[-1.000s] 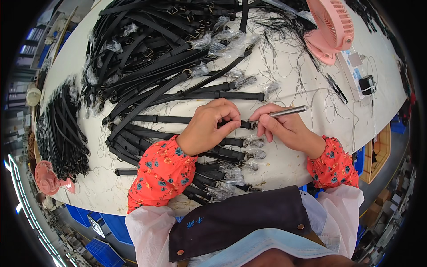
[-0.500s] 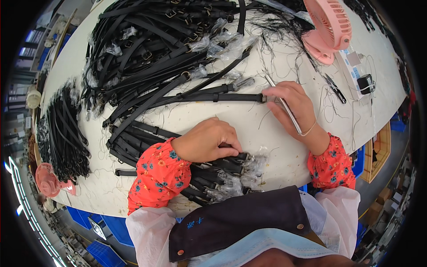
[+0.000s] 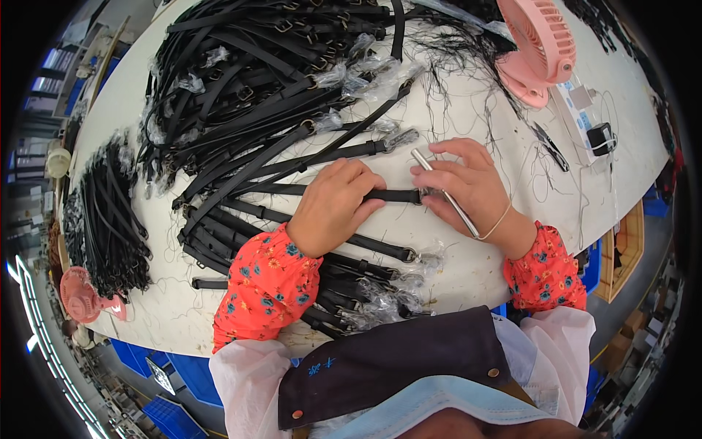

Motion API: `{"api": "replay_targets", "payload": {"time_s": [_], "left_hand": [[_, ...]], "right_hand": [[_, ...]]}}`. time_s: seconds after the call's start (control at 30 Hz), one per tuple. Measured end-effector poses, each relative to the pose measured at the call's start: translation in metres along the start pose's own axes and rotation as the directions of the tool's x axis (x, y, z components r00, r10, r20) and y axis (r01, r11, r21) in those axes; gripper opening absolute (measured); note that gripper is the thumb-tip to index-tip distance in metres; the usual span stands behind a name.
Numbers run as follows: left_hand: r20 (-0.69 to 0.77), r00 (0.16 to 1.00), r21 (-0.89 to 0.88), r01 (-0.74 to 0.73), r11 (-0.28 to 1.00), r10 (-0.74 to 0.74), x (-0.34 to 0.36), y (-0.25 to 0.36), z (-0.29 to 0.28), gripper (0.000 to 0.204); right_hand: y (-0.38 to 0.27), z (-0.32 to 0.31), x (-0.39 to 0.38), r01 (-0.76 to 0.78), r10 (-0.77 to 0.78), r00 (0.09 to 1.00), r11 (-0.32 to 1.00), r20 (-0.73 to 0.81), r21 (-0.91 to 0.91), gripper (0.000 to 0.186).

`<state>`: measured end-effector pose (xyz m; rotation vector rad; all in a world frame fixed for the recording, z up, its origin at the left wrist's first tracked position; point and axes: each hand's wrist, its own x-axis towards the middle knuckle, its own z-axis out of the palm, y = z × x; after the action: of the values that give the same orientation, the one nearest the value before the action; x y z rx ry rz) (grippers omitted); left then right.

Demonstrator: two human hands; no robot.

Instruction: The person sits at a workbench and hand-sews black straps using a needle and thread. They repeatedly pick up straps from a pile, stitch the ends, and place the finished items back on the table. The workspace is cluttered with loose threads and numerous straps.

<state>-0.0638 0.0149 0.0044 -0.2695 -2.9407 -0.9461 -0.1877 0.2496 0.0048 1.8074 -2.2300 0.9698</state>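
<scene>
My left hand (image 3: 335, 203) is closed on a narrow black belt (image 3: 397, 196), pinching it between thumb and fingers a little short of its buckle end. Across the palm and fingers of my right hand (image 3: 468, 186) lies a slim silver metal rod, pen-like in shape (image 3: 461, 212). The fingertips of that hand are bent at the belt's buckle, where they partly hide it. Below my left hand, several more black belts (image 3: 376, 247) lie side by side, their buckles wrapped in clear plastic (image 3: 431, 256).
A large heap of black belts (image 3: 241, 80) fills the far left, and a smaller bundle (image 3: 110, 219) lies at the left edge. A pink fan (image 3: 537, 51), loose black threads (image 3: 461, 66), black-handled snips (image 3: 550, 146) and a power strip (image 3: 574, 124) stand or lie at the far right.
My left hand has moved up and right from the lower belts to the belt at my right hand. My right hand has come slightly down and left, bringing the belt's end nearer.
</scene>
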Motion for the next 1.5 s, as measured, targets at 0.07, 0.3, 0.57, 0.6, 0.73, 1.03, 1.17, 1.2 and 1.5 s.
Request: {"api": "replay_targets", "payload": {"time_s": [0.07,0.3,0.57,0.6,0.73,1.03,1.17,1.2,1.5], "left_hand": [[0.019,1.0,-0.115,0.018,0.993,-0.016,-0.002,0.003,0.001,0.024],[0.065,0.981,0.09,0.179,0.98,-0.185,-0.006,-0.003,-0.047,0.023],[-0.311,0.902,0.02,0.32,0.947,-0.298,-0.039,-0.002,-0.098,0.025],[-0.36,0.876,0.018,0.35,0.937,-0.321,-0.041,0.003,-0.104,0.025],[-0.286,0.865,0.354,0.494,0.794,-0.411,-0.048,0.007,-0.118,0.024],[-0.058,0.996,-0.005,-0.072,0.997,0.071,-0.017,0.022,-0.035,0.034],[0.024,0.999,-0.344,-0.022,0.939,0.032,-0.012,0.018,0.016,0.036],[0.02,1.0,-0.357,-0.013,0.934,0.021,-0.011,0.019,0.017,0.037],[0.044,0.998,-0.38,0.056,0.923,-0.043,-0.006,0.017,0.019,0.041]], "right_hand": [[0.0,0.004,-0.002,0.024,-0.025,1.0,0.998,0.019,0.066,0.034],[0.006,0.009,-0.01,-0.084,0.064,0.994,0.966,0.089,0.246,0.027],[0.009,0.009,-0.011,-0.14,0.138,0.99,0.943,0.028,0.302,0.022],[0.008,0.008,-0.011,-0.157,0.157,0.987,0.936,0.026,0.316,0.021],[0.004,0.012,-0.013,-0.229,0.221,0.973,0.873,0.07,0.431,0.019],[-0.002,0.018,-0.009,-0.265,0.24,0.964,0.852,0.114,0.451,0.021],[0.0,0.016,-0.008,-0.182,0.159,0.983,0.891,0.09,0.415,0.026],[0.001,0.012,-0.007,-0.142,0.119,0.989,0.904,0.083,0.403,0.027],[0.002,0.0,-0.013,-0.103,0.069,0.987,0.964,0.144,0.246,0.024]]}}
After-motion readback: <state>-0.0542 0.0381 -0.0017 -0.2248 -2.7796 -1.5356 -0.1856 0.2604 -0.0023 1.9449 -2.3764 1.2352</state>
